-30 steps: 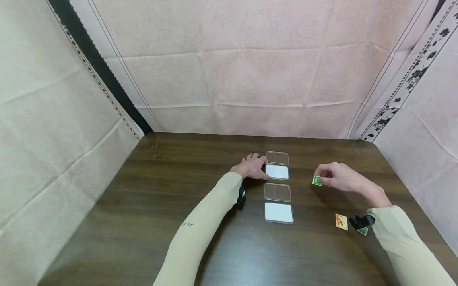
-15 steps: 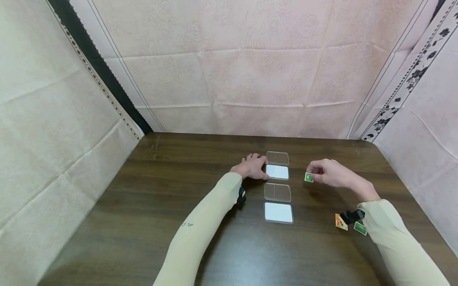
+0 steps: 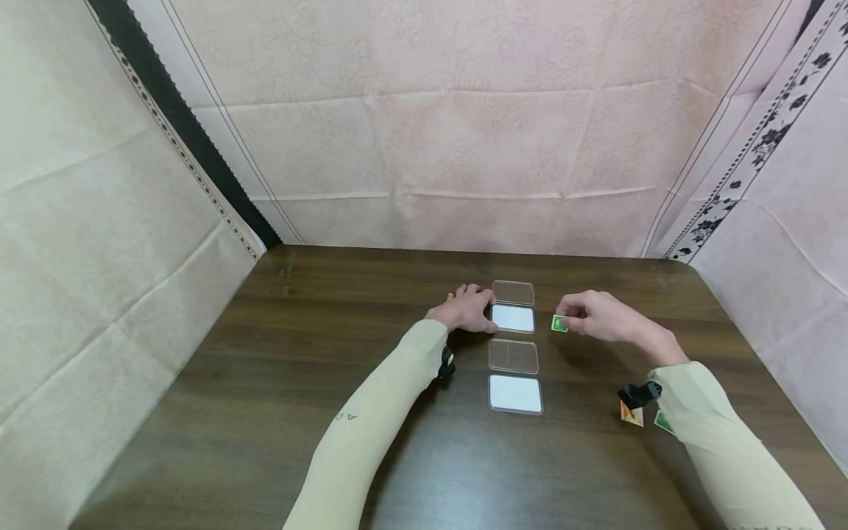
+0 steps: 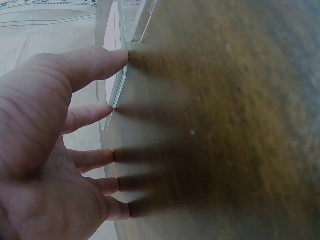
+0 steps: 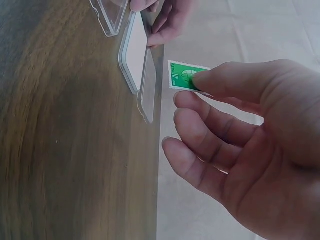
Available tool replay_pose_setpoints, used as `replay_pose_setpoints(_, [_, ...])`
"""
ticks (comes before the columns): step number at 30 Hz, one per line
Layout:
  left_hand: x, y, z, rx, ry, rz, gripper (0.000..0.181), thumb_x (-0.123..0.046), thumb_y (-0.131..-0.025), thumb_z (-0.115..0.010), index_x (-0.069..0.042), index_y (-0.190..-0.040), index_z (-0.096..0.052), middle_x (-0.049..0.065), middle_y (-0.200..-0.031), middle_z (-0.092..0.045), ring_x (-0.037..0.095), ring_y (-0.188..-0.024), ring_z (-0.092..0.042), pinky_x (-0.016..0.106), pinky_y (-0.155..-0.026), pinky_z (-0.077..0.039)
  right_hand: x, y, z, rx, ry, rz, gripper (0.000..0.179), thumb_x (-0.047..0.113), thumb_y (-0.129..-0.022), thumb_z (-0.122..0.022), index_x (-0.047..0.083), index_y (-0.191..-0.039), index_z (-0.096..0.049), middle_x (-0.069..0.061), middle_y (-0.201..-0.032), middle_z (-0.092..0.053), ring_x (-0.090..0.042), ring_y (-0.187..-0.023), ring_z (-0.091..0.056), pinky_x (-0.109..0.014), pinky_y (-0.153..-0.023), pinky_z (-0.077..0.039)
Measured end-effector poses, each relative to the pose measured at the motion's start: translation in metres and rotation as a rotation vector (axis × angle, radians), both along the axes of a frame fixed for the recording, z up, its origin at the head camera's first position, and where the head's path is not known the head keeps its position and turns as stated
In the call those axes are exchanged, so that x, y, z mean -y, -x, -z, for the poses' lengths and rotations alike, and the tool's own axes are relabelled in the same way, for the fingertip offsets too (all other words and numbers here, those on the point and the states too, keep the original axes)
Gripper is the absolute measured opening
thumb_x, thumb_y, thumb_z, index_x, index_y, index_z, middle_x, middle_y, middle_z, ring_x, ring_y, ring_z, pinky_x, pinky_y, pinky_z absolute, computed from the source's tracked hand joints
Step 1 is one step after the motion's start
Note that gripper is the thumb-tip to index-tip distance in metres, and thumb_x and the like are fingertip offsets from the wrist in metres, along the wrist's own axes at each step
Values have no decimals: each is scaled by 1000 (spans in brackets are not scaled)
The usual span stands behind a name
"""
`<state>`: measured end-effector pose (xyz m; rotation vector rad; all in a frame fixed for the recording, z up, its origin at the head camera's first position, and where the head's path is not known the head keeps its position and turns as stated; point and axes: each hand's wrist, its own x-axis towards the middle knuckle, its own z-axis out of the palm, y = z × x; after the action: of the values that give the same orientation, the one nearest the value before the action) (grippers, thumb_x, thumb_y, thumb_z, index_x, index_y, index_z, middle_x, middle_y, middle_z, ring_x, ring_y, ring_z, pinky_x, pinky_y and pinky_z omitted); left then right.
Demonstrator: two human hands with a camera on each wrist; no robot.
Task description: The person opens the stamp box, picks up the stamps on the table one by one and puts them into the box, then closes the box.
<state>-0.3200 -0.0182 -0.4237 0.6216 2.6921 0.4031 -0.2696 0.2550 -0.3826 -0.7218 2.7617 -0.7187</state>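
My right hand (image 3: pixel 599 318) pinches a small green postage stamp (image 3: pixel 559 324) between thumb and forefinger, just to the right of the far clear plastic case. In the right wrist view the stamp (image 5: pixel 179 76) shows a pale globe-like design and a perforated edge; the other fingers are loosely bent below it. White fills the base (image 3: pixel 513 319) of the far case, and its transparent lid (image 3: pixel 513 293) lies folded back behind. With fingers spread, my left hand (image 3: pixel 465 308) rests at that case's left side. Its thumb (image 4: pixel 102 65) and forefinger touch the case edge in the left wrist view.
A second opened case lies nearer, with a white base (image 3: pixel 515 394) and a clear lid (image 3: pixel 513 357). An orange stamp (image 3: pixel 632 416) and another green stamp (image 3: pixel 662 422) lie by my right wrist, partly covered. Pale cloth (image 3: pixel 424 147) hangs behind the brown table (image 3: pixel 265 412).
My right hand has carried the green stamp leftward and slightly away from me, closer to the far case. The left hand has stayed in place.
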Motion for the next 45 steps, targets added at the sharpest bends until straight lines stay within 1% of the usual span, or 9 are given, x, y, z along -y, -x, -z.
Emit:
replay_pose_setpoints(6, [1, 0, 1, -6, 9, 3, 55, -46, -92, -63, -24, -138, -45, 9, -157, -29, 34, -149, -19, 57, -120, -17, 7, 5, 3, 11, 16, 0, 5, 12, -94, -63, 12, -95, -67, 0, -77, -60, -13, -67, -52, -26, -56, -43])
replay_pose_setpoints(12, [2, 2, 2, -2, 6, 5, 55, -46, -91, -64, -23, -138, -45, 9, -157, -29, 34, -149, -18, 58, -120, -16, 12, 9, 3, 47, 22, 10, 6, 14, -95, -63, 12, -98, -68, -2, -79, -60, -15, -69, -53, -28, -58, -45])
replay_pose_setpoints(15, [2, 2, 2, -4, 4, 5, 55, -46, -91, -64, -23, -138, -46, 9, -157, -29, 35, -148, -19, 58, -120, -16, 15, 12, 4, 50, 28, -3, 7, 15, -96, -63, 12, -98, -68, -3, -79, -60, -15, -69, -54, -28, -58, -46])
replay_pose_setpoints(20, [1, 3, 3, -4, 5, 3, 56, -47, -91, -64, -24, -138, -46, 8, -157, -29, 34, -148, -20, 58, -120, -17, 19, 17, 9, 42, 34, -18, 8, 17, -96, -62, 12, -97, -68, -2, -78, -60, -14, -69, -56, -28, -59, -47])
replay_pose_setpoints(28, [1, 4, 3, -3, 5, 2, 55, -46, -90, -65, -23, -137, -46, 9, -157, -30, 34, -148, -20, 58, -120, -17, 26, 24, 12, 69, 48, -29, 8, 16, -97, -61, 11, -97, -68, -5, -81, -63, -16, -71, -57, -31, -64, -51])
replay_pose_setpoints(31, [1, 4, 3, -1, 7, 4, 56, -46, -90, -65, -23, -138, -46, 9, -157, -29, 34, -148, -19, 58, -120, -16, 29, 27, 12, 70, 46, -41, 8, 14, -96, -61, 11, -94, -67, -5, -80, -63, -16, -70, -57, -31, -64, -51])
replay_pose_setpoints(35, [0, 4, 3, 1, 6, 3, 57, -46, -90, -66, -23, -138, -47, 9, -157, -30, 34, -148, -20, 58, -120, -16, 32, 30, 12, 73, 37, -53, 9, 13, -96, -60, 11, -92, -68, -3, -81, -63, -16, -70, -56, -31, -63, -49])
replay_pose_setpoints(45, [-1, 5, 1, -5, 1, 8, 55, -47, -89, -66, -22, -135, -48, 10, -154, -33, 35, -146, -22, 60, -119, -18, 45, 38, 12, 109, 22, -47, 13, 13, -97, -58, 11, -102, -70, -4, -90, -66, -16, -74, -58, -30, -66, -52])
